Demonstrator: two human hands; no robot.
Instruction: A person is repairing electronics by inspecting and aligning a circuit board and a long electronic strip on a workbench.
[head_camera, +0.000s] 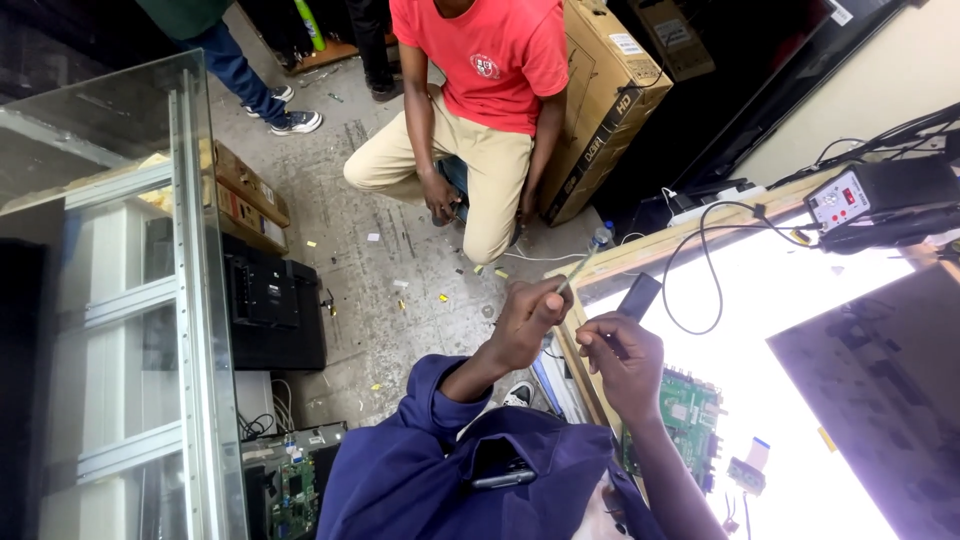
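Observation:
My left hand (528, 325) is closed round a thin pale stick-like tool (578, 270) that points up and to the right. Just right of it, my right hand (622, 362) grips a dark flat oblong object (640, 294) by its lower end. Both hands hover over the wooden edge (640, 252) of a bright white lit panel (760, 300). A green circuit board (690, 410) lies on that panel just below my right wrist. My blue hooded top (420, 470) fills the bottom, with a phone (500, 472) in its pocket.
A person in a red shirt and tan trousers (480, 130) sits on the littered floor ahead, beside a large cardboard box (605, 100). A black-cabled unit with a small display (870, 195) and a dark panel (880, 400) sit at the right. A glass cabinet (130, 300) and black set (275, 315) stand left.

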